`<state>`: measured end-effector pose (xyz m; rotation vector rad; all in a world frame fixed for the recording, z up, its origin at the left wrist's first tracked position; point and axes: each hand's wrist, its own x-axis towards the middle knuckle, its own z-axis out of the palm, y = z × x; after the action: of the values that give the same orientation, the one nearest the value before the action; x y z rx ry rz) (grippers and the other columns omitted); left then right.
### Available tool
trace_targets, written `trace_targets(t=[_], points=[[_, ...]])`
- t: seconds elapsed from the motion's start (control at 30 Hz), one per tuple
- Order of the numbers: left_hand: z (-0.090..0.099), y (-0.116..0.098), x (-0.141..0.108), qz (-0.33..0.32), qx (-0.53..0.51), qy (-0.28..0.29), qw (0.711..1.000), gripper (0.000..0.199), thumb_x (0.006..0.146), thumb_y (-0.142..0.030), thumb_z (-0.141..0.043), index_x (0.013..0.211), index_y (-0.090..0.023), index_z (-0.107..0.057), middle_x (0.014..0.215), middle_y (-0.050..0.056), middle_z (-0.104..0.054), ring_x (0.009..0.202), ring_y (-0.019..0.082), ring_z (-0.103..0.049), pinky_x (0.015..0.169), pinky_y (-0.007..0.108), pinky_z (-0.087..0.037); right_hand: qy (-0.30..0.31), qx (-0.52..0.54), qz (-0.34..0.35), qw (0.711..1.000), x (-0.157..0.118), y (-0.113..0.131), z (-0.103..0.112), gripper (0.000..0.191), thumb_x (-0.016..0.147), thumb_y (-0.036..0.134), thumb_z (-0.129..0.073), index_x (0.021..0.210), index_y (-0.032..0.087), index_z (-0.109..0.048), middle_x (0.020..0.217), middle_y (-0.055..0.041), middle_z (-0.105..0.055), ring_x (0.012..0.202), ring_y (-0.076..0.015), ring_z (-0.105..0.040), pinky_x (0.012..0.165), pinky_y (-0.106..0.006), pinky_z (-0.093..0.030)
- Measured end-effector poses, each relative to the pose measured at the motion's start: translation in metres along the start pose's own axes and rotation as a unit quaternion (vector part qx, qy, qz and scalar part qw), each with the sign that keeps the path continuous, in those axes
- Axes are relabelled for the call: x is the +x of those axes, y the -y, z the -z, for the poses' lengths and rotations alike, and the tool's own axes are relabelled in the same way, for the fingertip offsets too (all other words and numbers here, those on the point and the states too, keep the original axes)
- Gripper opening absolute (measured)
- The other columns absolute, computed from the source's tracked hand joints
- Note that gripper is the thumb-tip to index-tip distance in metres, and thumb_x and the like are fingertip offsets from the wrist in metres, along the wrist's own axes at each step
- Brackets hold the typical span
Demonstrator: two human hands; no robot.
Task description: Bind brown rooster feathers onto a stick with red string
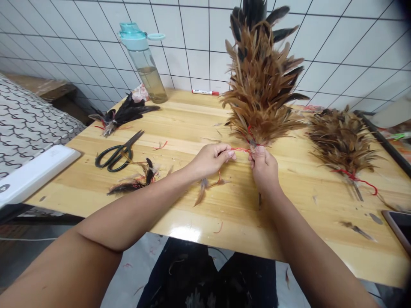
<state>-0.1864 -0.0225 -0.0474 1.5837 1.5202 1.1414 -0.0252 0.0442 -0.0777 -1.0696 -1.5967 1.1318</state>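
A large bundle of brown and black feathers [263,85] stands upright over the table, like a feather duster. My right hand [263,167] is closed round its base, where red string is wound; a thin stick end shows below the fist. My left hand [213,160] pinches a red string [240,149] that stretches across to the bundle's base. Below my left hand a few small loose feathers [201,192] dangle or lie on a red thread; which, I cannot tell.
Left on the wooden table [180,124] are black-handled scissors [118,152], dark feathers [128,111], feather scraps [135,184] and a water bottle [146,68]. A red marker [205,92] lies at the back. Rightward are a second feather bundle [345,141] and a phone [400,226].
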Motion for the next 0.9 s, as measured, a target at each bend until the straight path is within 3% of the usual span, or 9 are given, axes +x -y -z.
trace_targets(t=[0.07,0.17,0.3,0.37,0.53,0.63,0.77,0.9], points=[[0.0,-0.002,-0.002,-0.041,0.058,-0.006,0.997,0.021,0.086,-0.026,-0.051,0.076,-0.015,-0.067,0.067,0.0,-0.061,0.063,0.011,-0.05,0.063,0.022,-0.036,-0.024,-0.079,0.046,0.995,0.002,0.002,0.002,0.049,0.088,0.062,-0.041,0.061,0.022,-0.051,0.056,0.0003,-0.049,0.057,-0.0151,-0.044,0.056,-0.028,-0.033],[0.001,0.0,0.0,-0.058,0.128,-0.048,0.989,0.021,0.085,-0.023,-0.05,0.074,-0.015,-0.067,0.065,0.0,-0.061,0.063,0.012,-0.051,0.064,0.023,-0.037,-0.012,-0.133,0.076,0.988,0.003,0.001,0.003,0.05,0.089,0.061,-0.04,0.058,0.022,-0.05,0.053,0.0004,-0.047,0.056,-0.0156,-0.044,0.057,-0.028,-0.034],[0.012,0.009,0.007,0.002,0.162,-0.15,0.975,0.026,0.087,-0.024,-0.045,0.088,-0.015,-0.07,0.07,0.002,-0.065,0.069,0.015,-0.057,0.068,0.024,-0.041,0.009,-0.092,0.035,0.995,0.005,-0.008,0.002,0.057,0.087,0.069,-0.032,0.059,0.022,-0.05,0.049,0.0014,-0.044,0.05,-0.0137,-0.04,0.051,-0.026,-0.03],[0.019,0.013,0.011,0.02,0.199,-0.163,0.966,0.03,0.088,-0.025,-0.043,0.093,-0.015,-0.071,0.077,0.004,-0.068,0.075,0.016,-0.06,0.072,0.026,-0.044,0.018,-0.058,0.0,0.998,0.006,-0.011,0.002,0.06,0.084,0.073,-0.031,0.059,0.021,-0.049,0.048,0.0022,-0.041,0.047,-0.0121,-0.038,0.047,-0.025,-0.028],[0.016,0.018,0.009,-0.041,0.324,-0.085,0.941,0.034,0.086,-0.03,-0.049,0.109,-0.015,-0.068,0.112,0.012,-0.067,0.107,0.026,-0.057,0.097,0.039,-0.041,0.081,0.052,-0.078,0.992,0.004,0.002,0.003,0.061,0.079,0.079,-0.034,0.063,0.021,-0.046,0.047,0.0036,-0.039,0.042,-0.0096,-0.03,0.041,-0.025,-0.022],[0.003,0.02,0.006,-0.097,0.241,-0.041,0.965,0.041,0.087,-0.039,-0.051,0.118,-0.014,-0.063,0.124,0.014,-0.062,0.117,0.026,-0.053,0.102,0.04,-0.039,0.096,0.066,-0.076,0.99,0.0,0.01,0.004,0.062,0.079,0.079,-0.034,0.064,0.021,-0.047,0.048,0.0039,-0.039,0.041,-0.009,-0.028,0.041,-0.025,-0.021],[-0.011,0.02,0.003,-0.056,0.056,0.032,0.996,0.04,0.087,-0.042,-0.052,0.115,-0.014,-0.061,0.103,0.009,-0.069,0.089,0.017,-0.062,0.081,0.03,-0.048,0.103,0.022,-0.003,0.994,-0.003,0.01,0.002,0.061,0.082,0.076,-0.033,0.065,0.02,-0.05,0.049,0.0031,-0.04,0.046,-0.0105,-0.036,0.046,-0.025,-0.027],[-0.008,0.013,0.001,-0.038,0.053,0.031,0.997,0.026,0.088,-0.032,-0.047,0.082,-0.014,-0.065,0.073,0.001,-0.064,0.067,0.012,-0.056,0.067,0.024,-0.043,0.097,-0.032,0.044,0.994,-0.004,0.007,-0.001,0.061,0.084,0.074,-0.032,0.064,0.02,-0.051,0.05,0.0026,-0.041,0.049,-0.0114,-0.039,0.05,-0.026,-0.03]])
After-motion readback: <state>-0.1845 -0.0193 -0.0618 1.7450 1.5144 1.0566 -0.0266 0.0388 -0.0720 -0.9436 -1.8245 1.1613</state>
